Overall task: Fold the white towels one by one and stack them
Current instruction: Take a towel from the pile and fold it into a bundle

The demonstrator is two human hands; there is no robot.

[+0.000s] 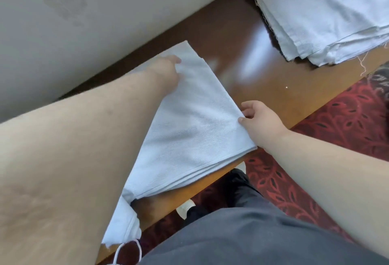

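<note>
The folded white terry towel (185, 130) lies mid-frame on the glossy brown wooden table (242, 39). My right hand (259, 121) pinches its right edge, thumb on top. My left hand (168, 68) rests on its far corner; I cannot tell its finger pose. I should line up the edges before pressing flat. The stack of white towels (324, 14) waits upper right.

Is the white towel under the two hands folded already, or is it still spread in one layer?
Folded. The white towel shows several stacked layers along its near edge, at the table edge.
</note>
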